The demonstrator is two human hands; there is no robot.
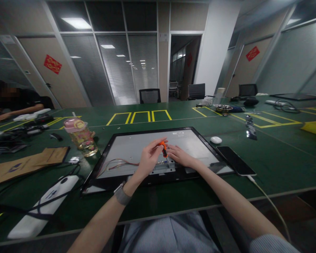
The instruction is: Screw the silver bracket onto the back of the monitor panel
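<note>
A flat display panel [137, 140] with a black frame lies back side up on the green table in front of me. My left hand [150, 156] is closed around a screwdriver [164, 150] with an orange and black handle, held nearly upright. Its shaft points down at a metal bracket [168, 169] near the panel's front edge. Just right of the screwdriver, my right hand [181, 156] rests on the panel with fingers stretched out. Whether its fingertips touch the tool I cannot tell. Thin coloured wires [118, 161] run left from the bracket.
Left of the panel are a pink-lidded bottle [81, 137], a brown paper bag [28, 165] and a white power strip [44, 207] with black cables. On the right lie a phone [235, 160] on a cable and a white earbud case [216, 140]. A person [18, 102] sits far left.
</note>
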